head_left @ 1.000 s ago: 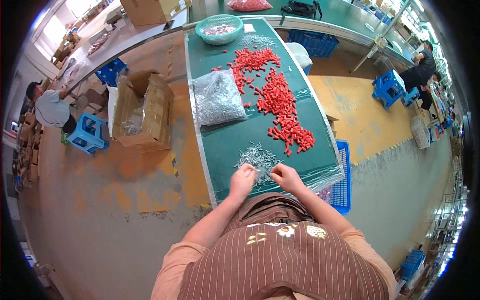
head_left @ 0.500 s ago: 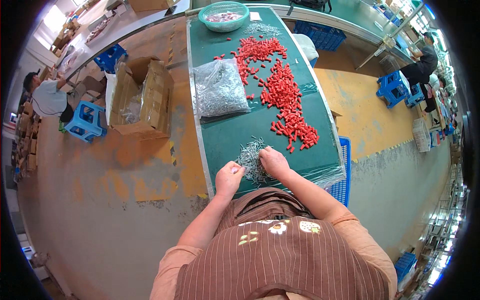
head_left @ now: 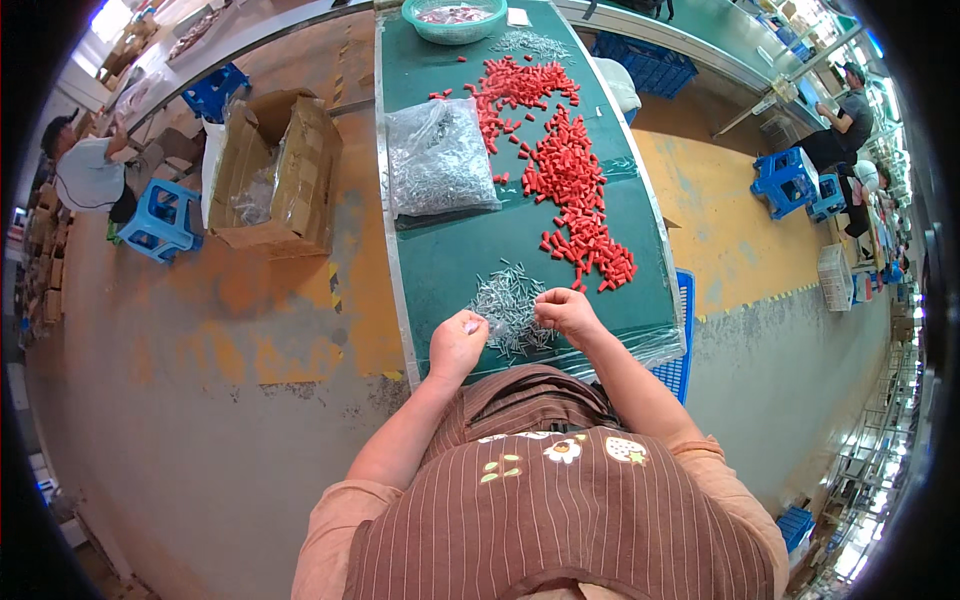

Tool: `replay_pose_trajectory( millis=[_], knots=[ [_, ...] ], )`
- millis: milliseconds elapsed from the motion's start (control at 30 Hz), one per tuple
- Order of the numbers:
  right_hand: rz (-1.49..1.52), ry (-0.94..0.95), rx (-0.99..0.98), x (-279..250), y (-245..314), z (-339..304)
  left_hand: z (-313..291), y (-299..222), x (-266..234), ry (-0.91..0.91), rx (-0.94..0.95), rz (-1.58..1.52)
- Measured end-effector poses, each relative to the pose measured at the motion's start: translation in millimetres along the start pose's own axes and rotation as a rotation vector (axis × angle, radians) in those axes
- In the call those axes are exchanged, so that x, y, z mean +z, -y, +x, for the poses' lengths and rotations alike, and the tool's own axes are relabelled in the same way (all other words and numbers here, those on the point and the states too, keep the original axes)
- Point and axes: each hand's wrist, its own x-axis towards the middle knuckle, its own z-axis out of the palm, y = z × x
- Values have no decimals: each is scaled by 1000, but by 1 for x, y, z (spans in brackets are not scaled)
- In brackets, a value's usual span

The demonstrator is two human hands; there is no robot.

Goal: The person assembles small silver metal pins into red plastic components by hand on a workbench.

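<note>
A loose pile of small silvery screw-like metal pieces [head_left: 513,290] lies on the green tabletop [head_left: 440,258] close in front of me. At its left edge is my left hand [head_left: 457,346], closed with thumb and fingers together; something small and pale shows at the fingertips, too small to name. My right hand [head_left: 568,312] hovers over the pile's right side, fingers pinched together, and what they hold, if anything, cannot be made out. Beyond the pile spreads a long heap of small red plastic plugs [head_left: 565,175]. To its left lies a clear plastic bag [head_left: 440,165] full of silvery pieces.
A green basket [head_left: 455,28] and another scatter of metal pieces [head_left: 530,44] are at the table's far end. An open cardboard box [head_left: 290,190] and a blue stool [head_left: 163,220] stand left; a blue crate [head_left: 676,372] is at the right edge. Other people sit on both sides.
My right hand has drawn back to the right, off the middle of the pile. My left hand remains at the pile's left edge. The view has shifted slightly.
</note>
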Motion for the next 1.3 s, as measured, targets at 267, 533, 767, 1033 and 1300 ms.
replay_pose_trajectory(
  millis=[267, 533, 767, 1033, 1300],
  knots=[
    [269, 14, 93, 1, 18, -21, -1, -10, 0, 74, -16, 47],
    [340, 43, 98, 3, 29, -36, 0, -7, 7, 34, 55, 34],
    [171, 71, -78, 17, 43, -53, 1, -22, 9, 44, 81, 110],
    [-925, -113, -743, 50, 54, -74, -2, -43, 15, 90, 147, 115],
    [-1227, -107, -936, 52, 56, -72, -5, -51, 16, 144, 131, 150]
  ],
)
